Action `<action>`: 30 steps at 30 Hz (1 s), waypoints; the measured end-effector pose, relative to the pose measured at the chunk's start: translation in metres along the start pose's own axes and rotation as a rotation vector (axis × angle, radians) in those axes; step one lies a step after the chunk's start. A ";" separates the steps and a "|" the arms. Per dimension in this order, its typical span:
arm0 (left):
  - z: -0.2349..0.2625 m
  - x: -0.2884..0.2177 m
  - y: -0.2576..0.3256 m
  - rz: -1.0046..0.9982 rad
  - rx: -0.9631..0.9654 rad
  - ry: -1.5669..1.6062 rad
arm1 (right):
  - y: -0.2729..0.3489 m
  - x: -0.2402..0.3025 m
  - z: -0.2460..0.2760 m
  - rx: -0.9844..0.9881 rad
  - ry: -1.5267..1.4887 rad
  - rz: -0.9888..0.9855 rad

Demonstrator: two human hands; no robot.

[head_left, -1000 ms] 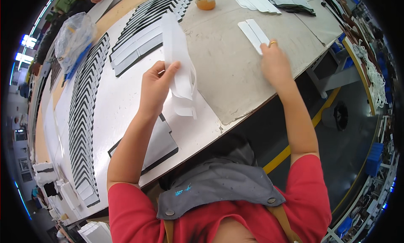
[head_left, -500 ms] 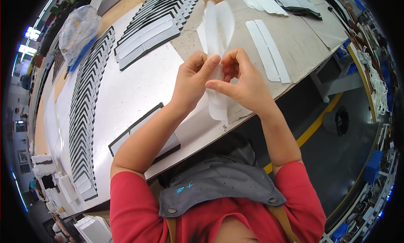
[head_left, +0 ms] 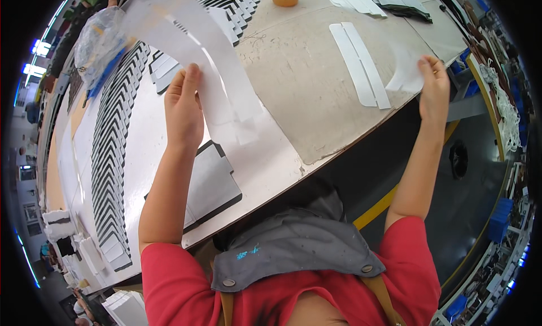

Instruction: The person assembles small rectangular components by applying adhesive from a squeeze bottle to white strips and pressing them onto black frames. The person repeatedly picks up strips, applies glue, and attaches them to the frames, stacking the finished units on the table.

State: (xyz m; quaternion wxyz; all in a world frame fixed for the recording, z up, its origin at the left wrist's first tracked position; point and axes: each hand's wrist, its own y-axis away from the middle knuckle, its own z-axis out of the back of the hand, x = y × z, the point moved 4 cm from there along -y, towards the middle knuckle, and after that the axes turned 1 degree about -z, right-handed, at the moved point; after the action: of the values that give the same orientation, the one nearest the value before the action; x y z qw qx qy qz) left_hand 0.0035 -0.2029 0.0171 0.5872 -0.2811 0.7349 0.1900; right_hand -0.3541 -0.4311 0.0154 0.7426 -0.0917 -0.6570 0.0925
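Above the table, a long translucent white strip was held up in the left hand, the fingers closed on it near its lower end while the rest rose up and away from the hand, blurred. Off to the far side, near the table's edge, a smaller pale piece was pinched in the right hand, thumb and fingers shut on one of its ends. Just beside the right hand, two white strips were lying flat and side by side on the beige mat. The pieces would probably best be kept taut and held only by their ends, so that nothing creased or stuck to itself. Below the left hand a dark flat panel was lying, and beyond it rows of overlapped dark pieces; the open room seemed to lie between the hands, over the mat, the table edge running close under the right wrist.
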 end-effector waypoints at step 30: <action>-0.034 0.033 0.022 0.214 0.346 0.034 | 0.123 0.019 -0.170 0.771 -0.426 -0.557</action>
State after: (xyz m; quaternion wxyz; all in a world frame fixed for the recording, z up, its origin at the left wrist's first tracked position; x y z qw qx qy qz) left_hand -0.0416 -0.2129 -0.0084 0.5906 -0.0997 0.7921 0.1175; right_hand -0.1848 -0.3094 -0.0188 0.5687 0.3874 -0.7113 0.1432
